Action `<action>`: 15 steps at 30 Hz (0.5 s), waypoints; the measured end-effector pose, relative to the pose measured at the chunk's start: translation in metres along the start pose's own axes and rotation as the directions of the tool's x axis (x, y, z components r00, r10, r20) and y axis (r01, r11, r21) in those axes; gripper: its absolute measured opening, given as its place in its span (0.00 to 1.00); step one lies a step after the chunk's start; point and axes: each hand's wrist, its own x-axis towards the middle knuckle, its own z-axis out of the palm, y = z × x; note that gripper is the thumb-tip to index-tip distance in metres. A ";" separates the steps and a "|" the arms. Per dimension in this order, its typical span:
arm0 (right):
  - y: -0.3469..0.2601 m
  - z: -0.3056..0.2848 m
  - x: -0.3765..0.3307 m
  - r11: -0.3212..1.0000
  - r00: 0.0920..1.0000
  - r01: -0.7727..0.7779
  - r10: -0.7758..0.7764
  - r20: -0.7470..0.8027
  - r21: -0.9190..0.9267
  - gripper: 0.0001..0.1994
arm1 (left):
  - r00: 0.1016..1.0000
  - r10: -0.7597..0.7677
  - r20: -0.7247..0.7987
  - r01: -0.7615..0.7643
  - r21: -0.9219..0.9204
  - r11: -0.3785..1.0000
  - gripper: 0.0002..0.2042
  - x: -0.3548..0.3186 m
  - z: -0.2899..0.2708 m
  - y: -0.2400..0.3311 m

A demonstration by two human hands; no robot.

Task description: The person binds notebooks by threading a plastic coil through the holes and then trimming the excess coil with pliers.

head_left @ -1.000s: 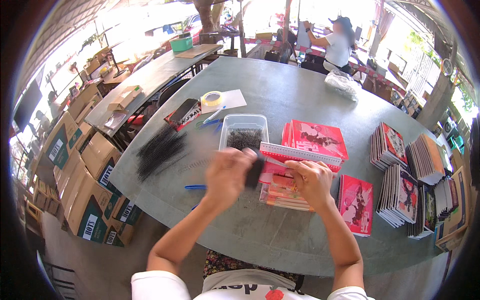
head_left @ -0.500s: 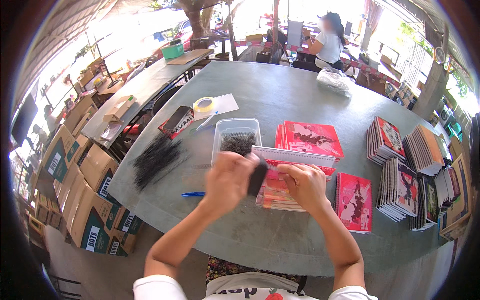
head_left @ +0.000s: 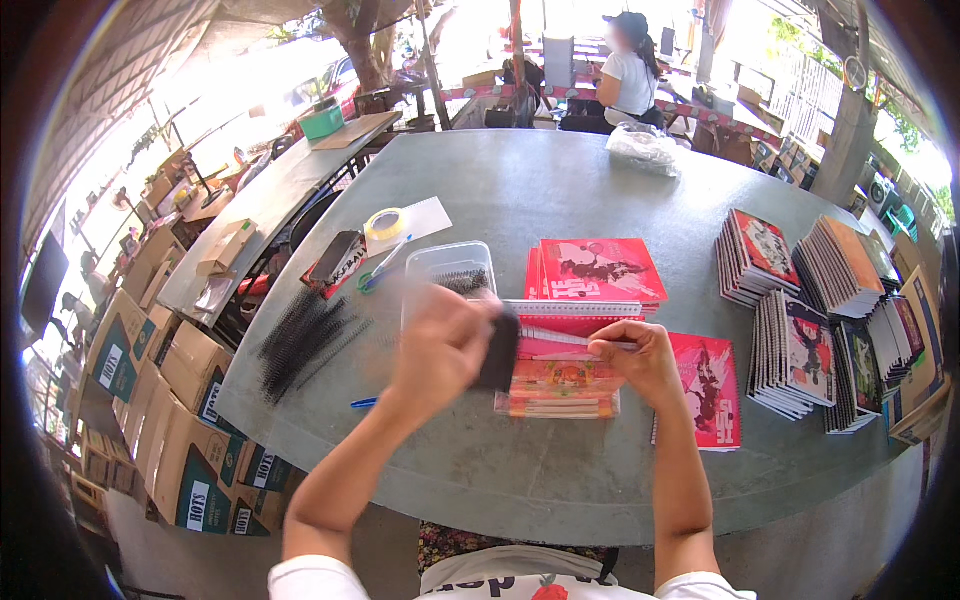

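My left hand (head_left: 440, 345), smeared by motion, is closed beside a flat black piece (head_left: 495, 352) that it seems to grip. My right hand (head_left: 640, 355) is shut, thumb and fingers pinching the right end of a notebook (head_left: 565, 326) with a red cover and white pages. A row of punched holes runs along its far edge. Under it lies a clear-wrapped orange and pink pack (head_left: 560, 385). Beyond my left hand stands a clear plastic tub (head_left: 450, 255) with black binding coils (head_left: 462, 282) inside.
Loose black coils (head_left: 305, 345), yellow tape (head_left: 385, 225) and a blue pen (head_left: 365, 403) lie left. Red notebooks (head_left: 600, 270) sit behind, another (head_left: 705, 390) beside my right hand. Notebook stacks (head_left: 795, 350) stand right. Cartons (head_left: 200, 450) are piled beyond the table's left edge. Someone (head_left: 630, 80) sits far off.
The view has shifted slightly. My right hand has moved right along the notebook, now pinching its end. My left hand stays beside the black piece, still blurred.
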 end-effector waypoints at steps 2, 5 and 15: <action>0.012 0.004 0.001 0.898 0.998 -0.025 0.044 -0.034 0.439 0.10 | 0.997 0.003 0.080 0.000 -0.039 0.999 0.12 0.003 0.003 0.013; 0.018 0.010 -0.003 0.825 0.995 -0.045 0.090 -0.052 0.564 0.11 | 0.930 -0.072 -0.360 0.089 0.030 0.996 0.11 0.025 -0.027 0.019; 0.021 0.010 -0.004 0.845 0.997 -0.075 0.080 0.014 0.529 0.09 | 0.857 0.030 -0.514 0.030 0.109 0.994 0.11 0.031 -0.007 0.004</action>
